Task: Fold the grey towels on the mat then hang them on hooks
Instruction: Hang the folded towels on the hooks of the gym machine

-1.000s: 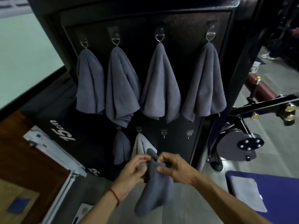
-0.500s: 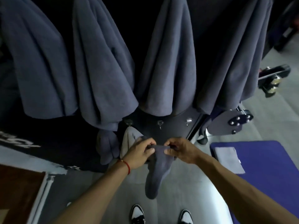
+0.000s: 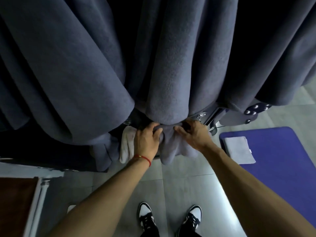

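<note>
A folded grey towel (image 3: 172,147) hangs down in front of the black panel, its top held up under the hanging towels. My left hand (image 3: 147,141) grips its upper left part and my right hand (image 3: 193,134) pinches its upper right part. A bare metal hook (image 3: 201,115) shows just right of my right hand; the hook behind the held towel is hidden. Several large grey towels (image 3: 171,65) hang from the upper row and fill the top of the view. A light towel (image 3: 127,144) and a grey one (image 3: 106,151) hang left of my left hand.
A purple mat (image 3: 282,161) lies on the tiled floor at right with a folded pale towel (image 3: 239,151) on it. A grey machine plate with bolts (image 3: 251,112) sits at right. A wooden board in a white frame (image 3: 18,202) is at lower left. My shoes (image 3: 169,218) stand below.
My head has moved in closer and lower, so the upper towels fill the view. Both hands have raised the towel's top up against the panel under the hanging towels.
</note>
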Demonstrator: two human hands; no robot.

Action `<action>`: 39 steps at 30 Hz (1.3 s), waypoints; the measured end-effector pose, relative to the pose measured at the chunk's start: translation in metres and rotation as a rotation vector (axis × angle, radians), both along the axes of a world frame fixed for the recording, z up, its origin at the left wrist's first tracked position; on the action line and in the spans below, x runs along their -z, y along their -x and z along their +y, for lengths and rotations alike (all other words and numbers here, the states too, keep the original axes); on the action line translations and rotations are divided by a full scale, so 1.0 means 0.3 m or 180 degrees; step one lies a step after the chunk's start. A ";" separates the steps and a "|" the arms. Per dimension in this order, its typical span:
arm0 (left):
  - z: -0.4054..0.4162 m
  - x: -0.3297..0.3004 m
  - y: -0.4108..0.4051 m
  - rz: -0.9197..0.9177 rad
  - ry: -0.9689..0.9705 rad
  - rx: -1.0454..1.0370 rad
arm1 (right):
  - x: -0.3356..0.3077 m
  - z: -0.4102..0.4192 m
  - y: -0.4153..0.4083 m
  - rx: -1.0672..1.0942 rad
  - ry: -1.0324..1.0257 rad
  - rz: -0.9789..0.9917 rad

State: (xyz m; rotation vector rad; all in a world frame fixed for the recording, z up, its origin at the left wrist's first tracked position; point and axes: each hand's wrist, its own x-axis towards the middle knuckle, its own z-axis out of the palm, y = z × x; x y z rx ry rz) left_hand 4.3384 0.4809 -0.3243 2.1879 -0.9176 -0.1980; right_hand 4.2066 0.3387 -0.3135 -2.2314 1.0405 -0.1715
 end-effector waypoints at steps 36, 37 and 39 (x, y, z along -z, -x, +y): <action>-0.010 0.203 0.081 0.1605 -0.0298 -0.0020 | 0.290 0.108 0.004 -0.0032 -0.1682 -0.0388; -0.004 0.221 0.079 0.1297 -0.0523 0.0076 | 0.293 0.114 0.013 -0.0043 -0.1761 -0.0372; 0.006 0.248 0.083 0.0491 -0.0913 0.0126 | 0.288 0.121 0.022 -0.0163 -0.1698 -0.0469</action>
